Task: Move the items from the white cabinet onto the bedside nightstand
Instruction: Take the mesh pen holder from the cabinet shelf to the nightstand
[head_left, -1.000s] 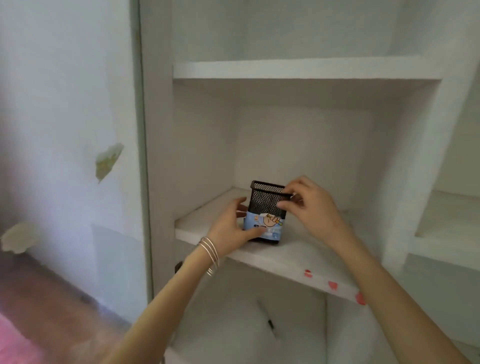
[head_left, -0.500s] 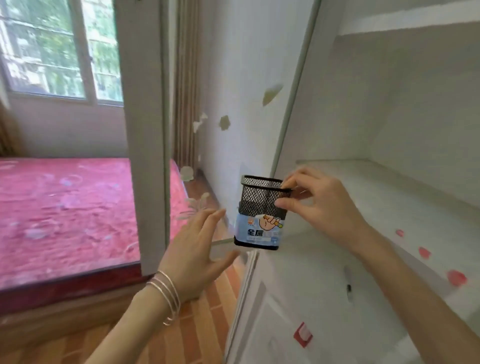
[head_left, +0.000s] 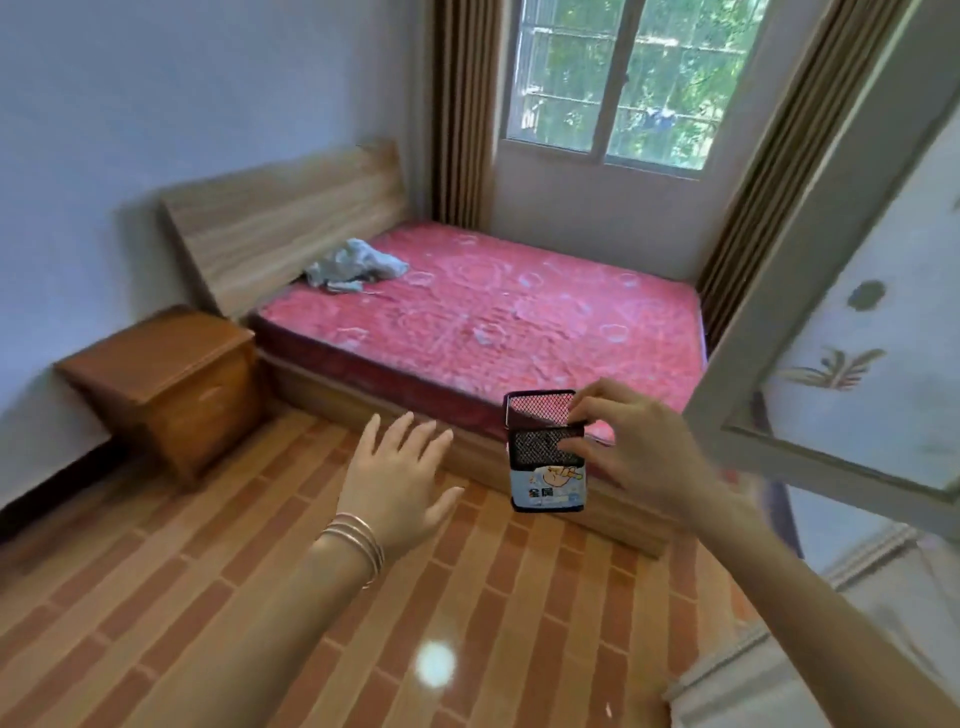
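A black mesh pen holder (head_left: 540, 457) with a blue-and-white label hangs in the air in front of me, upright. My right hand (head_left: 634, 452) pinches its upper right rim between thumb and fingers. My left hand (head_left: 400, 478) floats beside it on the left, fingers spread and straight, touching nothing; bangles circle its wrist. The brown wooden nightstand (head_left: 161, 369) stands at the far left against the wall, next to the bed's headboard, and its top is bare. A white cabinet door (head_left: 841, 291) swings into view at the right edge.
A bed with a red mattress (head_left: 483, 317) fills the middle, with a crumpled grey cloth (head_left: 353, 267) near the wooden headboard (head_left: 280, 218). Brick-patterned floor (head_left: 208, 597) lies between me and the nightstand. A window (head_left: 618, 78) with brown curtains is behind the bed.
I have turned away from the cabinet shelf toward the bed and nightstand. My right hand carried the pen holder off the shelf; my left hand let go of it and opened.
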